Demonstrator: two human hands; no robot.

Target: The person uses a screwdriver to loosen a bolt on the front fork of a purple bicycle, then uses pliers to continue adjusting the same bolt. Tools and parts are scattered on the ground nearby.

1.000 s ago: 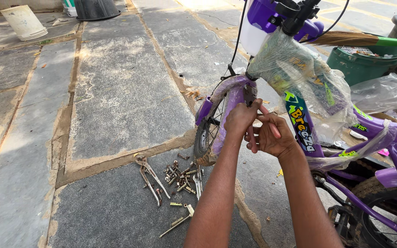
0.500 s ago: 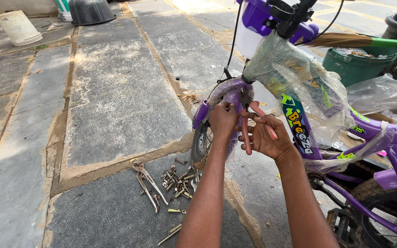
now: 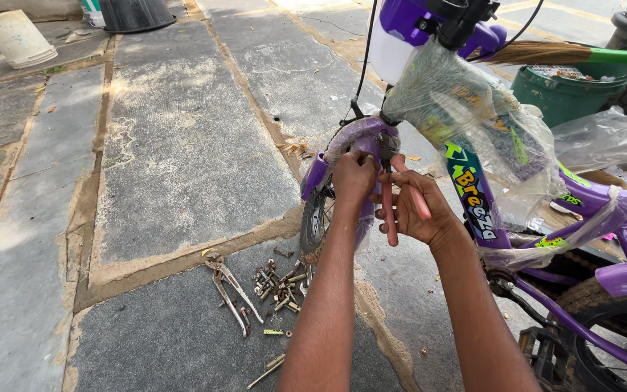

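So here's a small purple bike (image 3: 589, 210) standing on a stone-slab pavement (image 3: 183, 145), frame wrapped in clear plastic (image 3: 473, 116). The person is working at the front wheel (image 3: 317, 218), right up under the purple mudguard (image 3: 353, 134).

Right hand (image 3: 415, 214) is clenched around the red handles of a pair of pliers (image 3: 393, 196). The pliers point up, their nose sitting at the brake area just under the fork top, next to the mudguard. One handle sticks down past the palm, the other runs across the fingers.

Left hand (image 3: 353, 178) is closed too, fingers curled in against the mudguard and touching the pliers' head. Can't tell exactly what small part it pinches, the knuckles hide it.

On the ground just left of the wheel there's a scatter of bolts and nuts (image 3: 277, 287), and beside that a second, bare-metal pair of pliers (image 3: 230, 290) lying open. A couple of loose bolts lie a bit nearer the camera.

Further back: a white bucket (image 3: 16, 36) tipped on its side top left, a dark bin (image 3: 136, 13) next to it. To the right behind the bike, a green tub (image 3: 567, 91) with a broom (image 3: 546, 52) with a green handle lying across it.
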